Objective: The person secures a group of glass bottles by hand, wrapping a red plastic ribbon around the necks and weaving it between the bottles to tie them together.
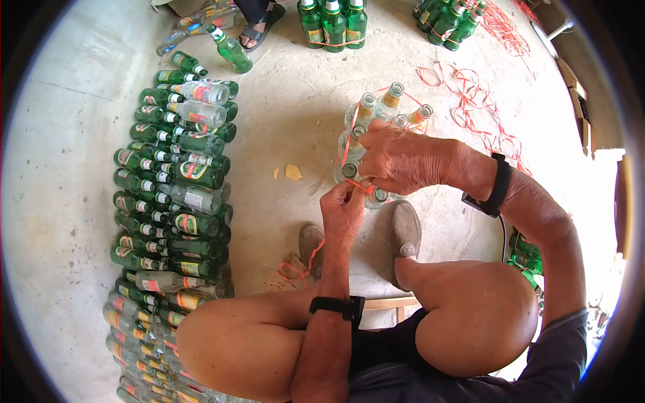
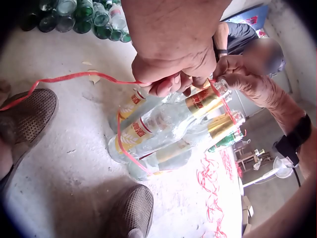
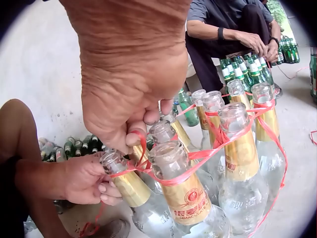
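Several clear glass bottles (image 3: 192,198) with gold neck labels stand upright in a cluster on the floor between the person's feet. Red plastic string (image 3: 208,151) winds around and between their necks, and another band circles the bodies lower down. My left hand (image 1: 344,208) pinches the string beside the nearest necks, its loose tail (image 2: 74,76) trailing toward the left shoe. Over the near side of the cluster, my right hand (image 1: 410,160) has fingers curled down, pinching a loop of string by a bottle neck. Its palm side hides some of the necks in the right wrist view.
Rows of stacked green and clear bottles (image 1: 195,174) lie along the left. Tied green bottles (image 1: 334,27) stand at the back, near another seated person (image 3: 233,34). Loose red string (image 1: 477,107) is spread on the floor at right. A single green bottle (image 1: 232,52) lies apart.
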A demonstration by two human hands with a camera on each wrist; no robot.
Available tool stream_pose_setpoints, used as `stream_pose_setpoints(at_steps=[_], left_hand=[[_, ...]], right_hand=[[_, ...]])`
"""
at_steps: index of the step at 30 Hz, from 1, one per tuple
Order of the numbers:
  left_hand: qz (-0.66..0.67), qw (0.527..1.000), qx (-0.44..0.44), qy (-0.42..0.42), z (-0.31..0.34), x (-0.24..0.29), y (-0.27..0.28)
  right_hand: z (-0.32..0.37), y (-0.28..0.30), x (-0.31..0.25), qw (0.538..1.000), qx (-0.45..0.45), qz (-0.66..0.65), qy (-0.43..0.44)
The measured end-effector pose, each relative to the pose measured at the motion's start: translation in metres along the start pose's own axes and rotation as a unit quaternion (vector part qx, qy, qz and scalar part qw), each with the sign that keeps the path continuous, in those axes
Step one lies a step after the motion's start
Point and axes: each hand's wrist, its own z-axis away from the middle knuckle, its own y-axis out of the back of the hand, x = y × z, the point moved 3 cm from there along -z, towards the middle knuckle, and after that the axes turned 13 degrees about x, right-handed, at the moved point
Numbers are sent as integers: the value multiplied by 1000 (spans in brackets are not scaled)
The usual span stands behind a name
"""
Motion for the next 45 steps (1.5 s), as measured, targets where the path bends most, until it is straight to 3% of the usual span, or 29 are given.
stream_pose_setpoints(at_steps=[4,7,11,14,16,22,26,29,40,45], left_hand=[[-27,999,8,-19,-2,3,1],[-42,999,15,-19,-2,6,1],[-33,999,4,-21,-3,4,4],[77,996,0,50,2,4,1],[78,993,8,91,7,9,-2],[105,984,13,146,8,12,-4],[93,986,26,137,10,6,-10],[85,979,43,179,12,18,-12],[108,984,69,123,11,12,-19],[97,986,82,108,8,4,-19]], right_hand=[[-4,11,13,1000,-11,13,-4],[-3,12,24,993,-39,-69,-88],[1,20,25,970,-84,-65,-220],[3,23,27,963,-84,-58,-249],[5,26,31,958,-65,-66,-271],[7,27,31,962,-50,-13,-269],[15,24,34,960,-8,-24,-280],[17,23,34,955,4,-40,-293],[22,9,41,928,55,-165,-331],[25,-1,44,935,99,-124,-319]])
